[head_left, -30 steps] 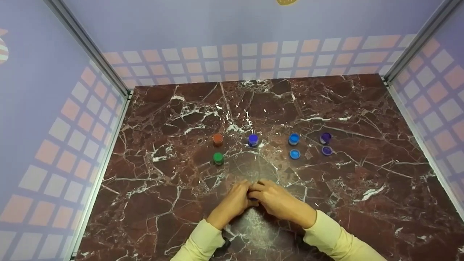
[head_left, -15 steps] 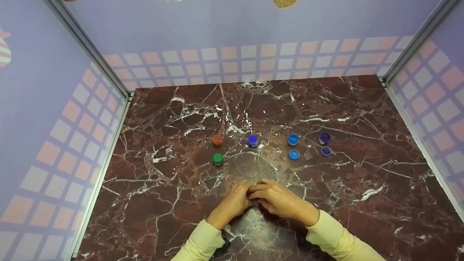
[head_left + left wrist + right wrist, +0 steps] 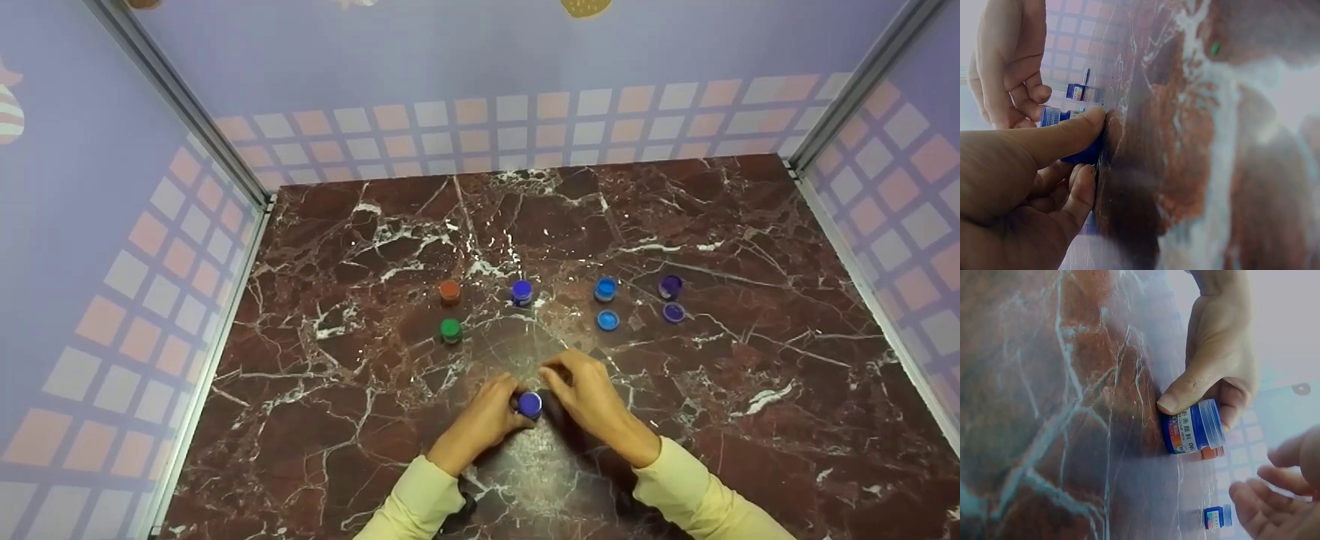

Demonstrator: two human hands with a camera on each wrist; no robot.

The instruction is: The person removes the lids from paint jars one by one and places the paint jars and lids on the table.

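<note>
My left hand (image 3: 487, 412) grips a small blue paint jar (image 3: 530, 405) upright on the table, its cap on top. The right wrist view shows the thumb of that hand against the labelled side of the paint jar (image 3: 1185, 430), whose ribbed cap is in place. Apart from the jar, just to its right, my right hand (image 3: 589, 394) hovers with loosely bent fingers and nothing visible in them. In the left wrist view the right hand (image 3: 1010, 62) appears beyond the jar, while the left fingers partly cover the jar's body.
Farther back stand an orange jar (image 3: 450, 292), a green jar (image 3: 451, 330) and a capped blue-violet jar (image 3: 522, 292). An uncapped light blue jar (image 3: 605, 289) has its lid (image 3: 607, 320) in front; likewise a purple jar (image 3: 670, 286) and lid (image 3: 673, 312). Patterned walls enclose the marbled table (image 3: 337, 450).
My right hand has come off the blue paint jar and moved up and right, so its cap now shows. My left hand keeps its hold in the same place.
</note>
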